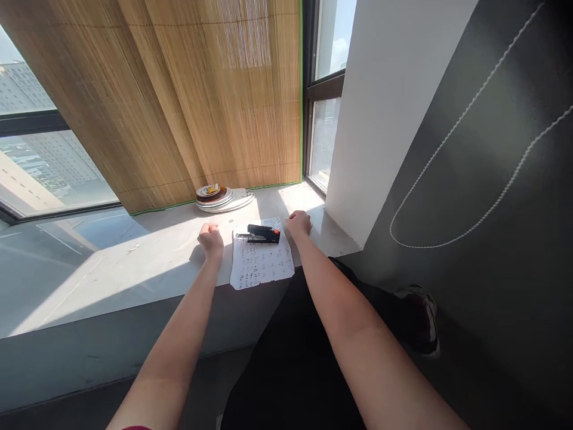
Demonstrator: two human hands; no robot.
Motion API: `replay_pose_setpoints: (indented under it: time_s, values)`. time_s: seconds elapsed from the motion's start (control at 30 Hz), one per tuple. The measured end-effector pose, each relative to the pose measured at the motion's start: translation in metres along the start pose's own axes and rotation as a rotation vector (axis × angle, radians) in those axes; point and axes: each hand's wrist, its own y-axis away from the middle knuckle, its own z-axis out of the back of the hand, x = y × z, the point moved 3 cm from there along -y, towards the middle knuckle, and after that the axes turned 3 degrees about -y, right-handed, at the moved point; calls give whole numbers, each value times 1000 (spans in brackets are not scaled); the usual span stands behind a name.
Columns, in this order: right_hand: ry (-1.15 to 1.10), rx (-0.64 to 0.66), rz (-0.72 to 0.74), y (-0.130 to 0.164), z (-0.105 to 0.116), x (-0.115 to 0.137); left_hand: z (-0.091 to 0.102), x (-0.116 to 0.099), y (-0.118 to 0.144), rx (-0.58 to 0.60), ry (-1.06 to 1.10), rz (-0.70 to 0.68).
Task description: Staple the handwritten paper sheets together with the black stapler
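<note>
While both of my arms reach forward over it, the wide grey concrete window ledge [134, 263] serves as the bench and fills the left and centre of the head view, lit by sun in patches. Behind it hangs a tan woven bamboo blind [201, 101] with a green edge strip, its lower hem resting on the ledge. To the right stand a white wall pillar [385, 107] and a dark grey wall carrying a looped white bead chain [470, 173]. Below the ledge I see my black clothing and one dark shoe [423, 316] on the floor.

On the ledge, a white sheet of paper covered in small handwritten marks [262, 266] lies flat, its near edge hanging slightly past the ledge front. A stack of round white and brown plates [221, 198] sits well behind it, against the blind hem. A black desk stapler with an orange end [264, 233] lies across the far part of the sheet.

My left hand [210, 237] rests on the ledge just beside the sheet's left edge, its grip curled into a loose fist pinching nothing that I can see. My right hand [298, 223] rests at the sheet's far right corner, near the stapler's orange end, fingers curled under; I cannot tell whether it touches the sheet.
</note>
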Motion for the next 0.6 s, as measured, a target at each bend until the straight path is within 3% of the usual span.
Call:
replay_pose_setpoints:
  time_s: [0.07,0.2,0.33,0.43,0.6]
  values:
    - [-56,-1,-70,-7,-2,-9,-8,0,-8,27,-119,9]
    - [-150,-68,-151,-19,-4,-14,-32,-4,-30,240,-250,-89]
    - [-236,-111,-234,-22,1,-15,-46,3,-41,353,-309,-139]
    - [-314,-88,-244,-17,8,-16,-46,7,-38,354,-320,-153]
    - [-364,-72,-212,-9,16,-13,-36,2,-30,263,-292,-146]
